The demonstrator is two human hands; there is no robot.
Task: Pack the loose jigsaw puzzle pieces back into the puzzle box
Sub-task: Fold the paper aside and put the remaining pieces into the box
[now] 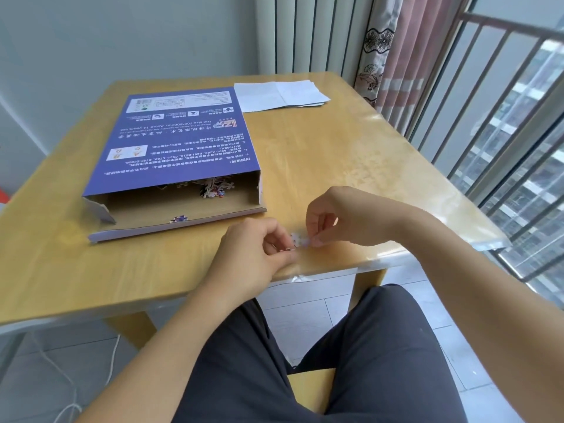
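Loose pieces: a small cluster of puzzle pieces (297,239) is lying near the table's front edge, just right of the box mouth.
Right hand: the right hand (332,216) is pinching the cluster's right side with curled fingertips.
Left hand: the left hand (256,245) is curling its fingers against the cluster's left side, apparently gripping it.
Puzzle box: the puzzle box (183,141) is lying flat, its open end facing the person, pieces already showing inside; one stray piece (179,218) is resting on the open flap.
Table: the table (335,148) is also carrying folded paper (280,94) at the far edge.
Step in hand: gathering remaining pieces.
Next move: lifting the cluster together and carrying it left into the box mouth without dropping any.
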